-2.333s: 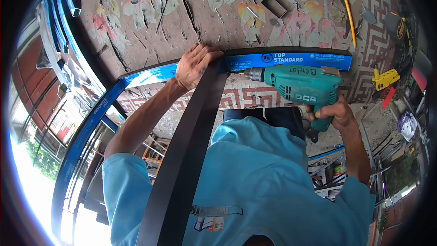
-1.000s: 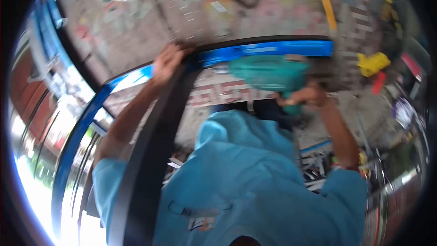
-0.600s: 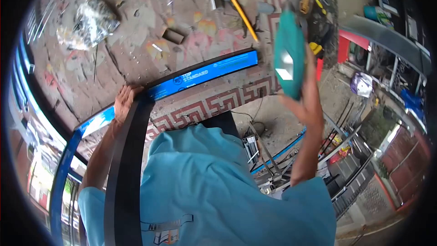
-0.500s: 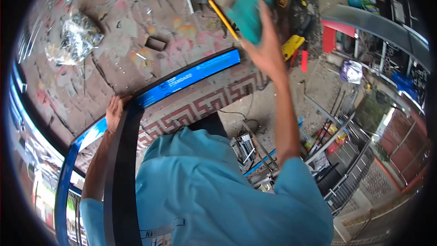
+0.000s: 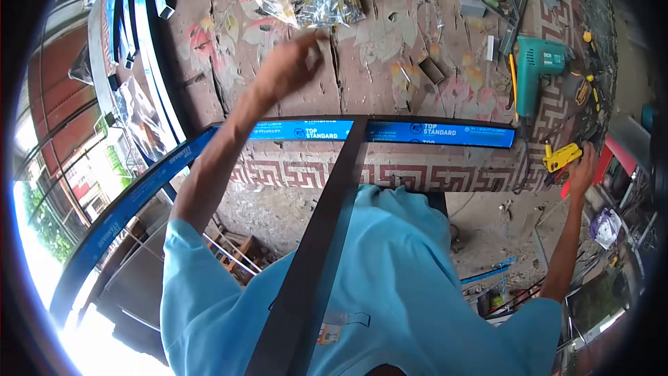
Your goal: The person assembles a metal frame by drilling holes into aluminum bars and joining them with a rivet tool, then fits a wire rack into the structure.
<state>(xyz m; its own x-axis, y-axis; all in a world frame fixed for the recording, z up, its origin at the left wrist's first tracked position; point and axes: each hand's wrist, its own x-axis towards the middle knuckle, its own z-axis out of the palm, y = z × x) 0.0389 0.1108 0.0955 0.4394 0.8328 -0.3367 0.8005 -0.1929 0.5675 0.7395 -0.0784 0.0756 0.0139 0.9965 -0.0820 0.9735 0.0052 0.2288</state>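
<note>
- Worn, flower-patterned worktop (image 5: 390, 35) with a key-pattern border spreads beneath the work, scuffed and littered with bits.
- Right hand (image 5: 584, 170): fingers bent at the handle end of a yellow hand tool (image 5: 562, 158); whether they close on it, I cannot tell.
- Yellow hand tool: just inward, to the left of that hand, its long axis running roughly crosswise to the body. Right is much the nearer hand.
- Left hand (image 5: 289, 66): blurred, partly curled, near a clear bag (image 5: 320, 3) of small pieces that lies just beyond it; I cannot tell whether it pinches anything.
- Between the hands, a blue-wrapped bar (image 5: 480, 135) lies crosswise; a dark bar (image 5: 306, 271) runs from it back over the shirt.
- Farther out, a green drill (image 5: 527, 94) rests beside a yellow pencil (image 5: 514, 80).
- Around: more wrapped lengths (image 5: 145, 49) at left, bright daylight beyond, clutter at right.
</note>
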